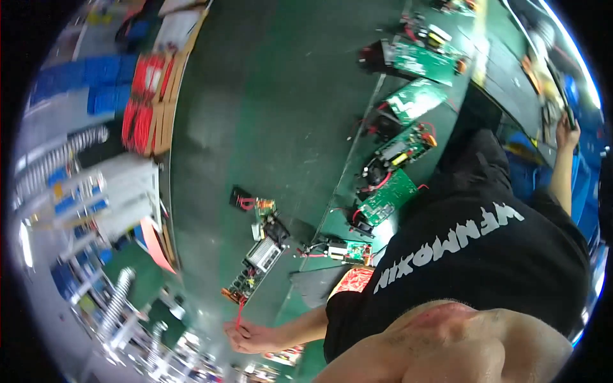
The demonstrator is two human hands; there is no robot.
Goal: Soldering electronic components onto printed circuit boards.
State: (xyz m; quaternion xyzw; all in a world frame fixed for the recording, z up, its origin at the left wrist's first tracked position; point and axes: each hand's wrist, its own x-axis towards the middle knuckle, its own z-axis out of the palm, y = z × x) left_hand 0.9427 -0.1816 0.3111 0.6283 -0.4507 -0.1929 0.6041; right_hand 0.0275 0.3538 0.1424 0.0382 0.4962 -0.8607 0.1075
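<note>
- Far apart, with the left hand [249, 336] low down on the left and the right hand [567, 134] up at the far right.
- In the left hand, squeezed by bent fingers: a thin red wire [240, 313].
- Just above the left hand, joined to that red wire: a long board [252, 265] full of little parts, lying on the dark green desk [255, 115]. Near the left hand, well away from the right hand.
- By the right hand, a long dark thing [562, 96]. Too blurry to tell if held or only touched.
- On the long board, a silver block [264, 255] and a black fan [275, 228].
- Near the top end, a small black piece [241, 198] with red wires.
- To the right, beside the black shirt [472, 236], a row of green boards [391, 196].
- Across the desk, on the left: red wire bundles [137, 124] and blue boxes [105, 80].
</note>
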